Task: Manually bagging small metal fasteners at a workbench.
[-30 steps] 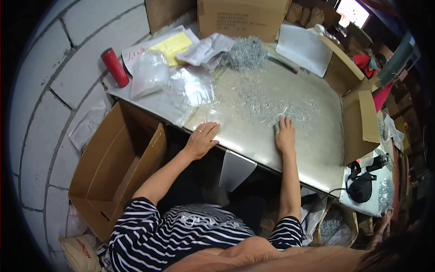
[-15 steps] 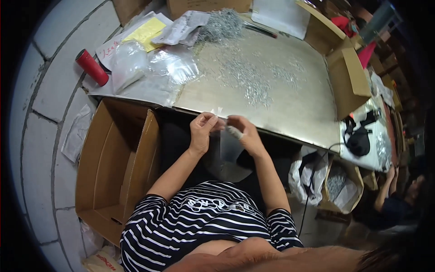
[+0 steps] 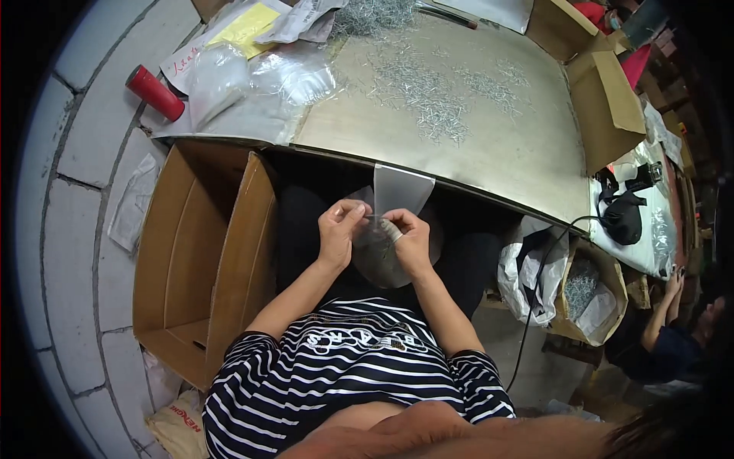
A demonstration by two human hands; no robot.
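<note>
Head camera view: both bare hands are close together above the person's lap, just off the near edge of a metal-topped worktable point(image 3: 527, 164). The left hand point(image 3: 340, 232) pinches a small piece of clear plastic film point(image 3: 366, 196) between thumb and fingers. The right hand point(image 3: 408, 241) has its fingertips drawn together right beside the film, a whitish wrap point(image 3: 391, 230) around one finger; whether it grips the film too, I cannot tell. Beyond the hands, a translucent panel point(image 3: 404, 189) hangs at the table edge.

On the tabletop, thin silvery metal pins point(image 3: 428, 99) lie scattered, with a denser heap point(image 3: 375, 17) near the far side. At the table's left are clear plastic bags point(image 3: 218, 80), a yellow sheet point(image 3: 243, 30) and a red cylinder point(image 3: 155, 93). An open cardboard carton point(image 3: 243, 222) stands left of the person's legs. To the right are a white sack point(image 3: 520, 279) and an open brown container point(image 3: 618, 306) holding more pins. Farther right, a co-worker point(image 3: 661, 336) in dark clothing is partly visible.
</note>
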